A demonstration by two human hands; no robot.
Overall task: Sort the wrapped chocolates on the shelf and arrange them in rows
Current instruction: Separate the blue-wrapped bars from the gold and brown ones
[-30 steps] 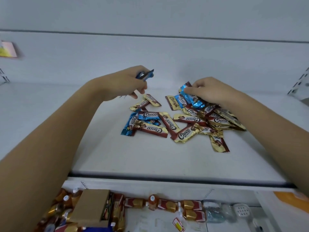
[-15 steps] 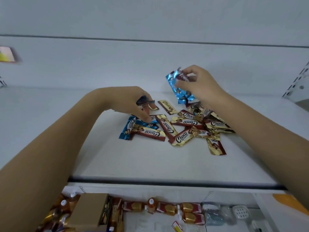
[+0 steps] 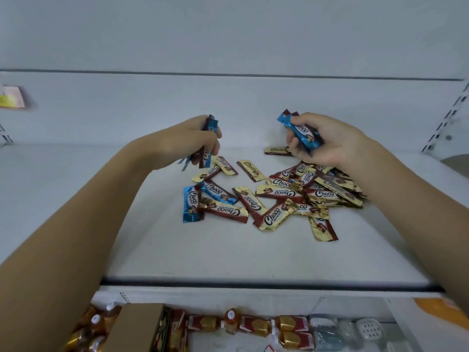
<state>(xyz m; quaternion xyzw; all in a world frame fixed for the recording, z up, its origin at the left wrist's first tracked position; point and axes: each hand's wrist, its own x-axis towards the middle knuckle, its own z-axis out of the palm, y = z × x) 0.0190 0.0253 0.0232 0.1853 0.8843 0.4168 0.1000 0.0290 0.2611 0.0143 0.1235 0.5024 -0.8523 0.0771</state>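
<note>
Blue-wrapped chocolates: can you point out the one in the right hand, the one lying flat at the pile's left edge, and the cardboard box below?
Blue chocolate in right hand [image 3: 304,132]: head view, printed wrapper middle.
Blue chocolate on shelf [image 3: 191,202]: head view, wrapper face.
Cardboard box [image 3: 137,326]: head view, top panel.

lower-shelf goods blurred, left-hand wrappers smeared, tag cropped

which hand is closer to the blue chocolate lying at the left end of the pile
Left. The left hand is just above and behind the blue chocolate; the right hand is far across the pile.
</note>
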